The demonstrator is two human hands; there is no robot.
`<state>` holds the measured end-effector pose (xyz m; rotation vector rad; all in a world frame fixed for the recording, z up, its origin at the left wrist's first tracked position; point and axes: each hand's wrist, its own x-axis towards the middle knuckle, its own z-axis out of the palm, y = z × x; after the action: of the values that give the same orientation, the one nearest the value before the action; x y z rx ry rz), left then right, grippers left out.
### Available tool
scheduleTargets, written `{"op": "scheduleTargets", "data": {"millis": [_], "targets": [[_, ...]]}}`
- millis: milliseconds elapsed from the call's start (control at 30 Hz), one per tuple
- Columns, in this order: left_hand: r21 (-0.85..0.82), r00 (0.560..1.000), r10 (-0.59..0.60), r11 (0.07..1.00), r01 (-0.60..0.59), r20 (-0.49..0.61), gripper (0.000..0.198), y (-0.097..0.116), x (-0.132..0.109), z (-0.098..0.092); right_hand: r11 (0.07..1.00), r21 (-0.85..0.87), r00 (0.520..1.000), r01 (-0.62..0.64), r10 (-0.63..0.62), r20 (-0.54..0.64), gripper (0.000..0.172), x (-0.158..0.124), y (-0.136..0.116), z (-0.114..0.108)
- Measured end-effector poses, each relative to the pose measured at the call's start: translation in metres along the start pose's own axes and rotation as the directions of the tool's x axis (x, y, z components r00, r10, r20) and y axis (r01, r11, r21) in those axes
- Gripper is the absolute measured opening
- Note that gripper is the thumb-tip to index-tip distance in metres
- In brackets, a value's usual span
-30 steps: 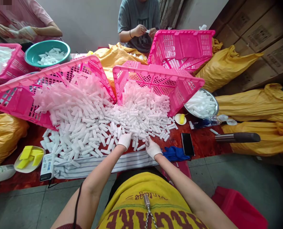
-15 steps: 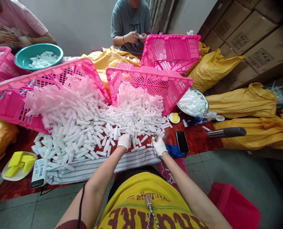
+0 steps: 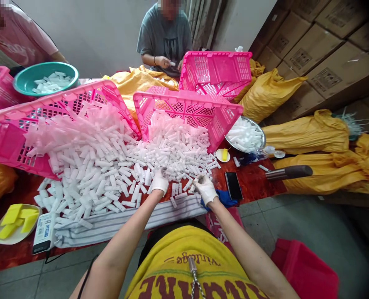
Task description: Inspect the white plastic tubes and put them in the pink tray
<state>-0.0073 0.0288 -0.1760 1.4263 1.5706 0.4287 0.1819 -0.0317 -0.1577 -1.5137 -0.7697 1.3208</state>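
Many short white plastic tubes [image 3: 91, 182] lie in a wide heap across the red table. My left hand [image 3: 160, 182], in a white glove with bare fingertips, reaches into the front edge of this heap. Its fingers are curled among the tubes, and what they grip, if anything, is too small to make out. To the right, my right hand [image 3: 206, 189], gloved the same way, has thumb and fingers bent together beside a few loose tubes [image 3: 178, 191]. Whatever is between them is hidden. A striped cloth [image 3: 168, 212] runs along the table edge below both hands.
Pink baskets [image 3: 187, 104] lie tipped behind the heap. A metal bowl of white pieces [image 3: 245, 135], a phone [image 3: 233, 185] and a blue cloth [image 3: 226, 198] are right. Yellow sponges [image 3: 16, 218] sit on a plate at left. Across the table a person in grey [image 3: 164, 37] handles a small white piece.
The view has shifted slightly. My fingers have curled further in at the heap's front edge, and a few loose tubes between my hands lie differently. The co-worker's hands across the table have lowered.
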Motion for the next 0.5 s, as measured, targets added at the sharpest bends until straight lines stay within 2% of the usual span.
{"op": "scheduleTargets", "data": {"millis": [67, 167, 300, 400, 500], "targets": [[-0.210, 1.000, -0.011, 0.978, 0.009, -0.006, 0.034, 0.010, -0.013, -0.011, 0.993, 0.114, 1.000, -0.013, 0.016, -0.017, 0.041, 0.002, -0.014, 0.006], [-0.484, 1.000, -0.009, 0.875, 0.018, 0.022, 0.040, 0.027, -0.038, -0.019, 0.967, 0.256, 0.999, -0.010, 0.021, -0.040, 0.042, 0.002, -0.039, 0.018], [-0.686, 0.998, 0.001, 0.726, 0.042, 0.061, 0.048, 0.051, -0.068, -0.015, 0.893, 0.449, 0.996, 0.003, 0.038, -0.083, 0.042, -0.003, -0.069, 0.033], [-0.732, 0.997, -0.013, 0.677, 0.069, 0.082, 0.051, 0.067, -0.082, -0.009, 0.911, 0.409, 0.988, 0.057, 0.007, -0.155, 0.039, -0.007, -0.084, 0.038], [-0.737, 0.996, -0.037, 0.670, 0.086, 0.082, 0.053, 0.076, -0.091, -0.007, 0.943, 0.246, 0.954, 0.223, -0.159, -0.255, 0.033, -0.011, -0.092, 0.038]]}}
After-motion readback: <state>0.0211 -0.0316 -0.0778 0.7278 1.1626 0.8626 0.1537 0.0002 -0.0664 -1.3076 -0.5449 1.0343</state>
